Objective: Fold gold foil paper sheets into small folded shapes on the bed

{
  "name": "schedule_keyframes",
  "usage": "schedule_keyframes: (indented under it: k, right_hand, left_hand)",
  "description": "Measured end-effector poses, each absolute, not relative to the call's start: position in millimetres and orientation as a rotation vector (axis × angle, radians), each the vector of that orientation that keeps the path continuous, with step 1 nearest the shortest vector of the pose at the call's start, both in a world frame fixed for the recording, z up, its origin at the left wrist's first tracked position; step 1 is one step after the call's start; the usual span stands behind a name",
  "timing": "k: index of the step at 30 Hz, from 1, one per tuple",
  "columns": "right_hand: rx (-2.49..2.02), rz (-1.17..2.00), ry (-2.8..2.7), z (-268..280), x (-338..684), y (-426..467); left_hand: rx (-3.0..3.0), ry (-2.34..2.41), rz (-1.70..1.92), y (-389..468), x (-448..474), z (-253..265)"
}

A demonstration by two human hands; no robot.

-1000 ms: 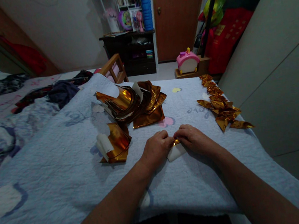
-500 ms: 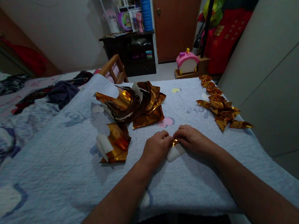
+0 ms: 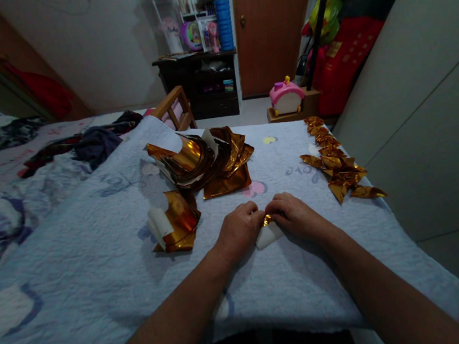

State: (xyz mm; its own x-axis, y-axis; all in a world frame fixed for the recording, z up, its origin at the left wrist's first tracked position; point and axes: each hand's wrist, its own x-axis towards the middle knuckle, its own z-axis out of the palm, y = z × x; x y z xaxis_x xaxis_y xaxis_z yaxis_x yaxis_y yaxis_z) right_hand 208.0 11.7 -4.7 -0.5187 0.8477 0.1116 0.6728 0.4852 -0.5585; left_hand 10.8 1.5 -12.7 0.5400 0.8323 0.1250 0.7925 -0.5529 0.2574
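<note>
A sheet of gold foil paper [image 3: 269,236], white side showing with a narrow gold strip folded over at its far edge, lies on the light blue quilted cloth [image 3: 143,286]. My left hand [image 3: 241,228] pinches the left end of that gold fold. At the other end, my right hand [image 3: 296,215] has its fingers closed on the same sheet. A small stack of gold foil sheets [image 3: 183,221] curls up to the left of my hands. Behind it spreads a larger fanned stack of gold foil sheets [image 3: 193,157]. Folded gold foil pieces [image 3: 341,176] sit in a pile on the right.
Beyond the cloth's far edge is a wooden chair back [image 3: 173,108]. Rumpled clothes [image 3: 95,145] lie on the left. A dark cabinet [image 3: 200,85], a brown door [image 3: 272,23] and a pink toy case [image 3: 286,97] stand farther back. A pale cabinet wall [image 3: 428,127] borders the right side.
Both hands stay almost in place, still pinching the folded edge of the foil paper. The view has shifted very slightly.
</note>
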Motion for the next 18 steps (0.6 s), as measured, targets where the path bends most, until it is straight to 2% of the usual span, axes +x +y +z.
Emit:
schedule_keyframes:
  k: [18]
  right_hand:
    - [-1.246,0.601,-2.368,-10.7,210.3,11.2]
  left_hand:
    - [2.589,1.385,0.384,2.2,10.1,-19.0]
